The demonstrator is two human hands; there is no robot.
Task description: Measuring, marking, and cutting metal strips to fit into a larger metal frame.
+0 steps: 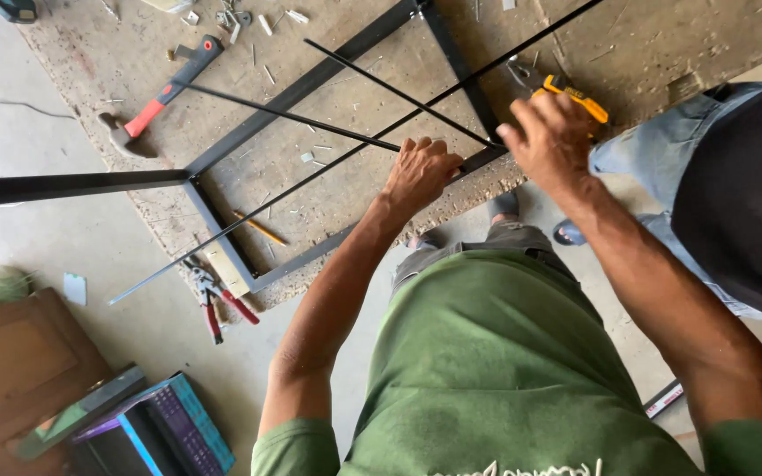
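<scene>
Two hands: left hand [421, 172] grips black metal frame [310, 81], right hand [550, 137] touches it.

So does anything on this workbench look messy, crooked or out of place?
Yes. Chips and short offcuts litter the board. Three thin black rods lie crossed at odd angles over the black metal frame; one juts past the board's edge. Red-handled pliers hang partly off that edge. The left hand grips the frame; the right hand rests beside it.

Bright, even daylight, soft faint shadows, sharp focus, slight wide-angle stretching at the edges.
</scene>
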